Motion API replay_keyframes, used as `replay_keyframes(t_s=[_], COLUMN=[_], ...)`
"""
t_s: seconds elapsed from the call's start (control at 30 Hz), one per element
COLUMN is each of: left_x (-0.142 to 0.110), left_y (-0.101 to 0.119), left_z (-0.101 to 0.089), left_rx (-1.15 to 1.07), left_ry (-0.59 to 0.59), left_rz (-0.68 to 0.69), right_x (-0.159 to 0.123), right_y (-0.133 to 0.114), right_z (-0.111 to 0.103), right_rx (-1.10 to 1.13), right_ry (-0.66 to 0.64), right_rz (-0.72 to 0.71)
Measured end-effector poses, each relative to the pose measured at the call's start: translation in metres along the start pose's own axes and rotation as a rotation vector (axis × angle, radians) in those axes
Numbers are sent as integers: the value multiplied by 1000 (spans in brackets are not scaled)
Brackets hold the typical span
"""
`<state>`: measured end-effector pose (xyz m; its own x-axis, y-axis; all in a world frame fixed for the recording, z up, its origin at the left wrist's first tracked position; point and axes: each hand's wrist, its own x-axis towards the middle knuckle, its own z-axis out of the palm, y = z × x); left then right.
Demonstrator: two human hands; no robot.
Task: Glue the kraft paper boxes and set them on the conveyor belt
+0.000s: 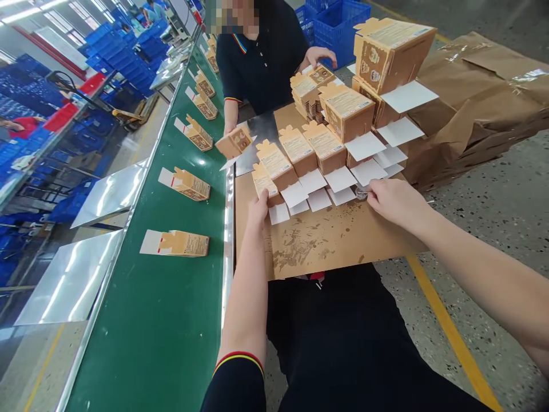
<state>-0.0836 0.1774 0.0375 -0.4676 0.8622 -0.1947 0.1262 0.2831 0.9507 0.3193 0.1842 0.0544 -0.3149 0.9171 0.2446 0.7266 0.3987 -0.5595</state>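
Left of the table (317,246), a belt (141,343) carries boxes. Near the table's left edge, the left hand (258,209) touches the end box (266,183) of a stack (302,151); its grip cannot be told. Toward the right edge, the right hand (384,197), fingers curled together, is at a shiny item (361,192).

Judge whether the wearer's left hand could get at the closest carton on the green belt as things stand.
Probably yes: between the left hand, which touches a stacked carton, and the closest belt carton, only flat cardboard, a metal rail and bare green belt show.
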Motion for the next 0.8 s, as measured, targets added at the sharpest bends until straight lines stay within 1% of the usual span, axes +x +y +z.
replay_keyframes(t_s=[0.03,0.1,0.17,0.23,0.3,0.37,0.43,0.5,0.57,0.63,0.7,0.8], left_x=[-10,-40,-81,-124,-161,-184,-190,-183,-171,-163,-159,-159], left_y=[-4,-14,-26,-39,-50,-56,-57,-55,-53,-53,-54,-56], left_z=[-7,-26,-46,-59,-63,-57,-47,-36,-28,-24,-23,-25], left_rx=[-20,-81,-178,-279,-359,-415,-450,-460,-439,-410,-387,-363], left_ry=[7,25,30,10,-35,-71,-63,-19,19,38,41,25], left_rz=[-25,-87,-84,-102,-172,-212,-158,-60,-10,-6,-17,-12], right_x=[-4,-19,-39,-63,-85,-104,-118,-125,-127,-125,-122,-120], right_y=[-3,-11,-22,-36,-53,-71,-90,-106,-116,-120,-119,-117], right_z=[-5,-16,-24,-25,-18,-3,19,43,68,92,110,125], right_rx=[-9,-6,19,81,200,351,459,496,492,454,379,269], right_ry=[16,70,150,226,245,197,138,109,95,70,41,-27], right_rz=[-6,-14,-10,7,15,7,-3,-11,-39,-81,-109,-114])
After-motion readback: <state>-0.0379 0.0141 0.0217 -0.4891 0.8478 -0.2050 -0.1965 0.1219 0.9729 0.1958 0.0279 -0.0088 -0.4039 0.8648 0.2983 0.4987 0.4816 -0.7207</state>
